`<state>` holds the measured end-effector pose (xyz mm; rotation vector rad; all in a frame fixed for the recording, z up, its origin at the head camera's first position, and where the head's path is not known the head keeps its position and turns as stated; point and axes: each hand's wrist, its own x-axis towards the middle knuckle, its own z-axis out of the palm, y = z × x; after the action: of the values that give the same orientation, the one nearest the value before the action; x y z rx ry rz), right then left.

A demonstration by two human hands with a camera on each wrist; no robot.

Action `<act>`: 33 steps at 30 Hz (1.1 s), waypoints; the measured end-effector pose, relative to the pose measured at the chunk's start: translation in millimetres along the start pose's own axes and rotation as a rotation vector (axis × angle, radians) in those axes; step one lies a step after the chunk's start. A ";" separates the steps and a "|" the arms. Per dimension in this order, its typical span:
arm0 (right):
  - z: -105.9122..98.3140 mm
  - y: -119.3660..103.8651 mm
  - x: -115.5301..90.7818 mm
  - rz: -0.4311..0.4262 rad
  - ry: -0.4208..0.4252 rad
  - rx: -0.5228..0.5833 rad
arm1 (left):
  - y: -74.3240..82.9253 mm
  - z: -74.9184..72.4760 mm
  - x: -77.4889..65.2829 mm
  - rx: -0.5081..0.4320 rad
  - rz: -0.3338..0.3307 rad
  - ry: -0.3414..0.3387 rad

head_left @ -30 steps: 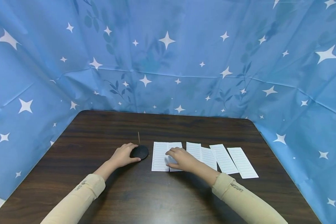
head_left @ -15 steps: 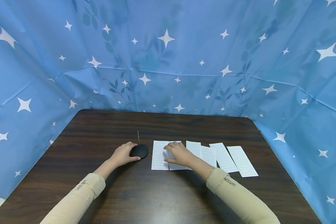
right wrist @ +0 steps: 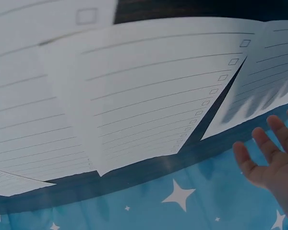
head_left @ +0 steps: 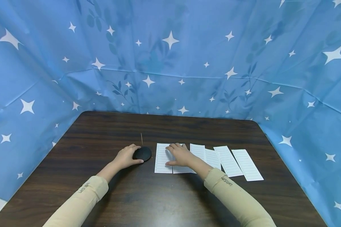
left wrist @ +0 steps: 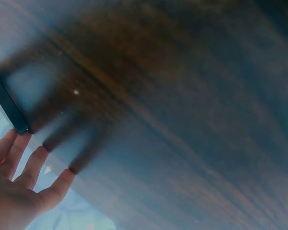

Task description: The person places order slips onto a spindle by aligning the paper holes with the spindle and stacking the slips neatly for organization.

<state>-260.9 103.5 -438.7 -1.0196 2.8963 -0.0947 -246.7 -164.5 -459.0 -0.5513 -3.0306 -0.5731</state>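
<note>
Cream sleeves (head_left: 79, 205) are stretched over the near part of the dark wooden desk (head_left: 136, 201). By the left hand (head_left: 126, 156) a round black base (head_left: 143, 154) is held, the grip clamped on its rim between thumb and fingers; in the left wrist view two of the fingertips are seen set on the wood. By the right hand (head_left: 179, 156) nothing is gripped: its fingers are spread apart and appear raised over the paper, on which finger-shaped shadows are cast. For the step in hand, judged to be the taking up of paper, the base should be pressed flat while one slip alone is pinched by an edge, eased up and lifted without being creased. The leftmost slip (head_left: 161, 162) is laid just beside the base, and the second slip (head_left: 182, 169) is largely hidden under the right hand. Farther right, two more slips (head_left: 198, 151) are laid close together, followed by a slanted slip (head_left: 229, 162) and the outermost slip (head_left: 248, 165); where edges meet, two could be picked up at once. By a thin upright spike (head_left: 141, 139), apparently fixed in the base, the way is partly blocked, so its tip should be avoided. Beyond the far edge, a starry blue curtain (head_left: 159, 63) is hung.
</note>
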 end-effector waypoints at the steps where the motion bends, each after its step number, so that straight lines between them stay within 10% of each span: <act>1: 0.1 0.2 0.3 0.003 -0.005 -0.008 | 0.1 0.0 0.1 0.001 0.000 0.001; 33: 9.6 -4.4 12.6 0.078 -0.056 -0.041 | -0.4 0.6 1.0 -0.001 -0.014 0.000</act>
<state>-267.2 91.8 -448.5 -0.8982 2.8947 -0.0019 -247.8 -164.3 -459.7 -0.5300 -3.0366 -0.5746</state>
